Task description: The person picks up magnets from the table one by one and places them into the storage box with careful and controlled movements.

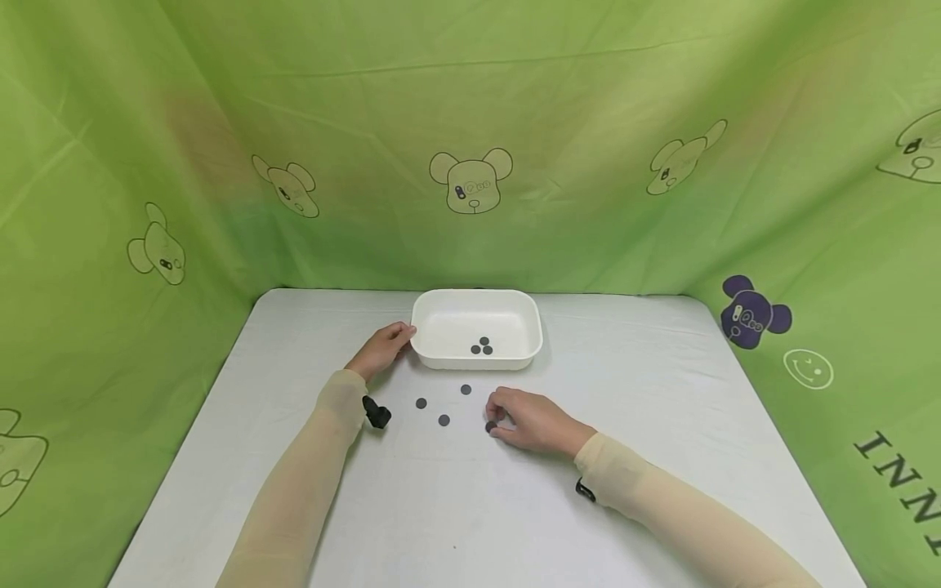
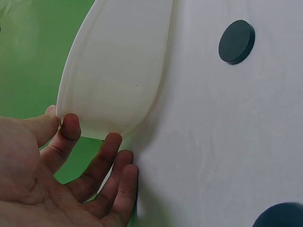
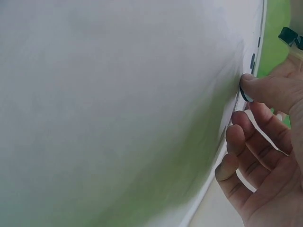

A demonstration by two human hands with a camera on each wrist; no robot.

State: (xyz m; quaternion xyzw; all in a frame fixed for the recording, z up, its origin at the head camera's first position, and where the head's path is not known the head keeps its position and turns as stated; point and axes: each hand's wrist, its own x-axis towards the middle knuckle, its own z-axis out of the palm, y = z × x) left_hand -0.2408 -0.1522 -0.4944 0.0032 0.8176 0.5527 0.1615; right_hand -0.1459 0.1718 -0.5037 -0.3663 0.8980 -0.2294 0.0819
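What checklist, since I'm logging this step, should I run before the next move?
1. Left hand on the white tub: ok, it grips the left end.
2. White tub upright: ok.
3. Right hand on a dark disc: ok, thumb and finger pinch it.
4. That disc off the table: cannot tell.
5. Room in the tub: ok, only three discs lie there.
6. All discs inside: not ok, three loose discs lie on the table.

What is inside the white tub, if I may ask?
Three dark discs lie close together on the floor of the white tub, toward its near side. The inner face of the near wall is hidden, so I cannot tell whether anything small sits against it.
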